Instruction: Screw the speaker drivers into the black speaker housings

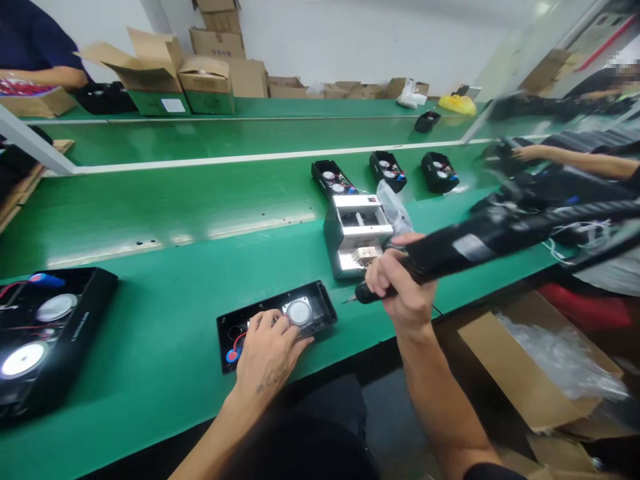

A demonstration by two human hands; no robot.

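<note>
My right hand [403, 283] is wrapped around a black electric screwdriver [445, 250]. Its bit points left, at the right end of a black speaker housing [325, 320], and is apart from it. Over the middle of that housing lies my left hand [270, 347], fingers bent down into it and gripping it; what is under the fingertips is hidden. A round silver speaker driver [299, 311] shows beside the fingers. Left of them a blue-wrapped part [232, 356] sits with a red wire. Behind the housing stands a grey and silver screw feeder [357, 233].
Another black housing [85, 340] with drivers lies at left. Several similar housings [387, 170] sit on the green conveyor [200, 193] beyond the bench. Cardboard boxes [155, 73] stand at the back. At right are a co-worker's hand [533, 153] and an open carton [520, 367] with plastic bags.
</note>
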